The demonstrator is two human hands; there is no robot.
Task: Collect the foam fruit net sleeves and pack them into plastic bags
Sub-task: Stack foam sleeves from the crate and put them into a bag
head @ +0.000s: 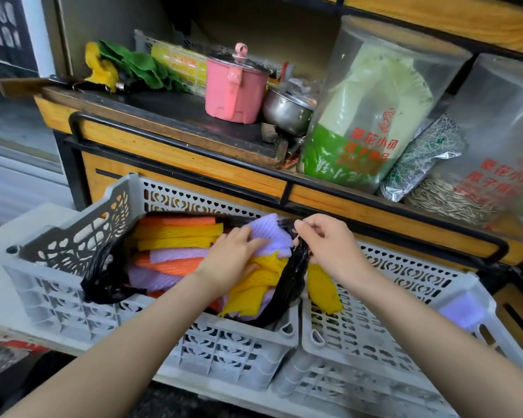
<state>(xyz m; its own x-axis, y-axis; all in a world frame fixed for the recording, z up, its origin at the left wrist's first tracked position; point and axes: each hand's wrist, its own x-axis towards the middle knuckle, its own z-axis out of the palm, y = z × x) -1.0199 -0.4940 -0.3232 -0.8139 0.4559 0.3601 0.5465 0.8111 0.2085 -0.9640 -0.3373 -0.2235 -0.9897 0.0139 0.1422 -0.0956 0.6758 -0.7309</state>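
2 hands (323,241) at black bag (103,277)

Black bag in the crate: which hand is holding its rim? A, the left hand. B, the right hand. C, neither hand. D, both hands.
B: the right hand pinches the rim of the black bag, while the left hand rests on the sleeves inside it.
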